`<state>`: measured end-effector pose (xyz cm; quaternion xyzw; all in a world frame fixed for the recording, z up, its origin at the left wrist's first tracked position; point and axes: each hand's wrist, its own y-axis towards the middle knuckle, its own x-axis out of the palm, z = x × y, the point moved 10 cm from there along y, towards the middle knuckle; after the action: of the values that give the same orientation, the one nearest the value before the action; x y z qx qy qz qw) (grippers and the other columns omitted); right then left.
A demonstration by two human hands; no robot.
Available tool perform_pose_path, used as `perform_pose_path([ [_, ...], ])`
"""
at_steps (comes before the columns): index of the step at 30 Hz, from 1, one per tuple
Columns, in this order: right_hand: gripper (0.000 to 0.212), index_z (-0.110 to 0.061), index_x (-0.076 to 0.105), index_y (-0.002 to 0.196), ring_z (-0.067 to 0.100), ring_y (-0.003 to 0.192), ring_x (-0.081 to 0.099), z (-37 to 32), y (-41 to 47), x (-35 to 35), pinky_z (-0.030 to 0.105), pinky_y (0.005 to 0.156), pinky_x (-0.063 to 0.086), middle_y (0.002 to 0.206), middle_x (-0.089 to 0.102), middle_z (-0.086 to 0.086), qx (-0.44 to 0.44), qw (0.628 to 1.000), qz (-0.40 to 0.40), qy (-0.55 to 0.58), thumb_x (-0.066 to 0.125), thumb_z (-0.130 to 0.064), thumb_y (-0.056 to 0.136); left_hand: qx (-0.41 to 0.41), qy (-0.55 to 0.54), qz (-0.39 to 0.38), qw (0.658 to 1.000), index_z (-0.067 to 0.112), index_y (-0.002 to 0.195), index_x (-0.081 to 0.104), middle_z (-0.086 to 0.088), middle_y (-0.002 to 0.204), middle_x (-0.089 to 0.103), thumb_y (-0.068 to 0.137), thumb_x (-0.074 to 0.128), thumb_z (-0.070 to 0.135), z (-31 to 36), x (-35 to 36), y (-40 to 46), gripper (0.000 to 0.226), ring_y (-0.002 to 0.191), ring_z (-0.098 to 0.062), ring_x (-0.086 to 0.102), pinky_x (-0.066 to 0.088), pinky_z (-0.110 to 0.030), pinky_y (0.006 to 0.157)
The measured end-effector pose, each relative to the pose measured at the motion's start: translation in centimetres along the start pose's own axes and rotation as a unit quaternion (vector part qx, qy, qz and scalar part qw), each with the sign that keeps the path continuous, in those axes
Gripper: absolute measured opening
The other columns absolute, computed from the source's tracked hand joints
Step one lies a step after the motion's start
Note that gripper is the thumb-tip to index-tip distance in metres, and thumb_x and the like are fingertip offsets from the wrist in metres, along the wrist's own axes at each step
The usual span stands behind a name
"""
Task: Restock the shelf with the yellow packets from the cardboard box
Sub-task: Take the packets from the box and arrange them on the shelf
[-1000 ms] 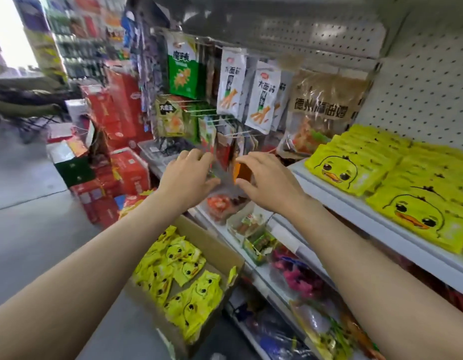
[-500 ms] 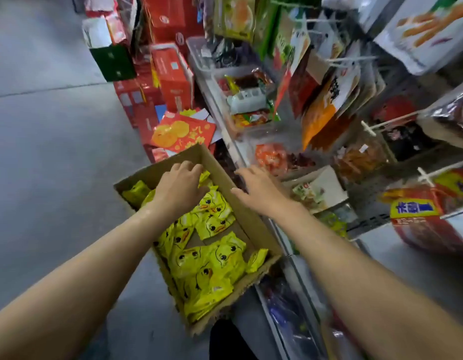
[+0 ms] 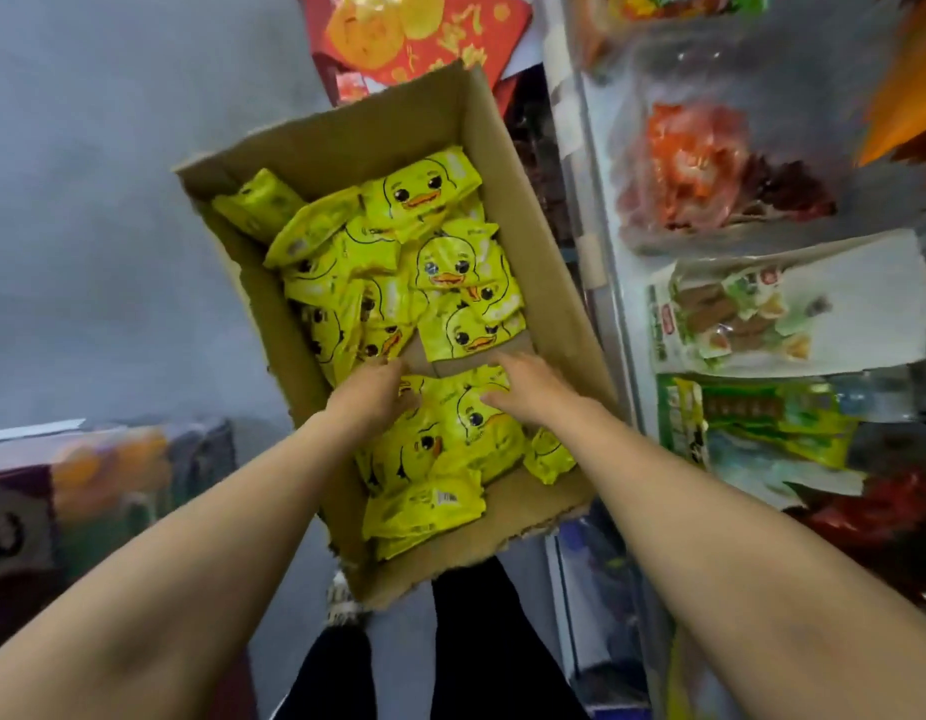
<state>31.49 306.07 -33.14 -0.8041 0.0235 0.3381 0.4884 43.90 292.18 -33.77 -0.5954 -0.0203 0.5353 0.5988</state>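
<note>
The box stands open on the floor just left of the shelf, and yellow packets printed with duck faces lie heaped inside it, thick along its left wall and at its near end, with a patch of bare cardboard bottom showing near the middle. Both hands reach down into the box's near half: the left hand lies on the packets by the left wall, the right hand on a packet nearer the right wall. Whether either hand's fingers pinch a packet or only rest on it, I cannot tell.
</note>
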Motion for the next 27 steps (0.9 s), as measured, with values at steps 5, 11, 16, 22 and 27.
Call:
perform_pose_path([
  [5, 0.064, -0.017, 0.043, 0.145, 0.030, 0.138, 0.038, 1.1, 3.4, 1.7, 0.037, 0.107, 0.036, 0.148, 0.045, 0.010, -0.008, 1.000, -0.019, -0.006, 0.068, -0.037, 0.090, -0.033, -0.042, -0.031, 0.998, 0.020, 0.138, 0.047, -0.015, 0.134, 0.055, 0.091, 0.066, 0.035, -1.6, 3.3, 3.1, 0.053, 0.122, -0.032, 0.052, 0.046, -0.041, 0.099],
  [11, 0.074, -0.030, 0.035, 0.151, 0.027, 0.143, 0.029, 1.2, 4.7, 4.1, 0.038, 0.112, 0.033, 0.157, 0.036, 0.000, -0.053, 0.995, -0.057, -0.061, 0.071, -0.042, 0.087, -0.046, -0.084, -0.035, 0.995, 0.025, 0.143, 0.042, -0.010, 0.142, 0.049, 0.090, 0.062, 0.036, -3.2, 4.7, 4.2, 0.058, 0.130, -0.030, 0.046, 0.042, -0.042, 0.106],
  [16, 0.075, -0.037, 0.042, 0.145, 0.028, 0.138, 0.028, 0.6, 5.5, 2.6, 0.041, 0.110, 0.028, 0.145, 0.043, 0.001, -0.053, 0.992, -0.020, -0.113, 0.075, -0.050, 0.079, -0.064, -0.035, -0.049, 0.996, 0.022, 0.133, 0.050, -0.014, 0.126, 0.058, 0.091, 0.056, 0.041, -3.7, 4.6, 4.8, 0.047, 0.116, -0.034, 0.053, 0.048, -0.042, 0.094],
  [22, 0.046, -0.034, 0.061, 0.110, 0.026, 0.128, 0.039, 0.4, 6.5, 2.0, 0.037, 0.098, 0.036, 0.120, 0.061, -0.002, -0.041, 0.995, -0.033, -0.089, 0.083, -0.047, 0.072, -0.072, 0.017, -0.114, 0.991, 0.021, 0.097, 0.059, -0.009, 0.113, 0.065, 0.089, 0.061, 0.048, -3.5, 4.7, 5.2, 0.028, 0.109, -0.030, 0.058, 0.051, -0.037, 0.089],
  [27, 0.024, -0.033, 0.064, 0.081, 0.026, 0.127, 0.042, 0.6, 7.0, 0.9, 0.035, 0.097, 0.044, 0.109, 0.064, 0.001, -0.034, 0.999, -0.035, -0.001, 0.083, -0.045, 0.072, -0.077, 0.051, -0.108, 0.990, 0.020, 0.087, 0.059, -0.006, 0.097, 0.064, 0.079, 0.071, 0.051, -3.9, 2.9, 5.0, 0.035, 0.102, -0.028, 0.057, 0.048, -0.033, 0.080],
])
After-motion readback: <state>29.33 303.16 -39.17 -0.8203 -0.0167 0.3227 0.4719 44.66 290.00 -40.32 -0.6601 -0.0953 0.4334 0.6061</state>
